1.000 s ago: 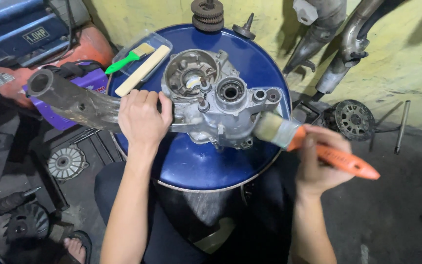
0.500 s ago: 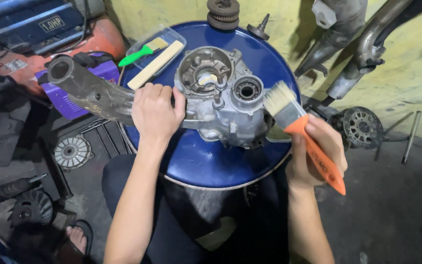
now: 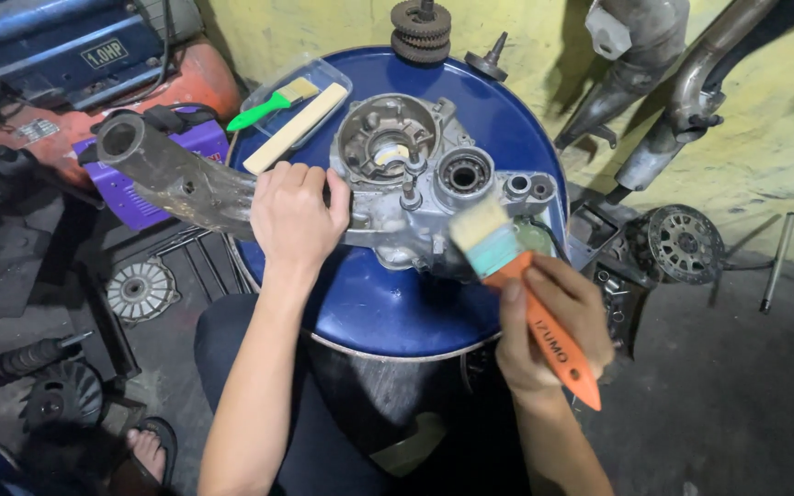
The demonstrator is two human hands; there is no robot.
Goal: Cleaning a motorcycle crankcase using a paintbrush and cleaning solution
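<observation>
Engine casing [image 3: 415, 188] lay flat on top of a blue drum [image 3: 388, 303], its long grimy arm [image 3: 172, 174] sticking out past the drum's left edge. That overhang looked like the risk: if the left hand [image 3: 294, 216] eased off, the brush strokes could probably tip or slide the casing off the lid. The left hand rested palm-down on the casing's left side, fingers curled over its edge. The right hand [image 3: 553, 321] was wrapped around the orange handle of a paintbrush [image 3: 516, 280], whose bristles touched the casing's near right edge. A tray [image 3: 337, 78] holding a smaller green brush [image 3: 273, 103] sat behind the casing.
</observation>
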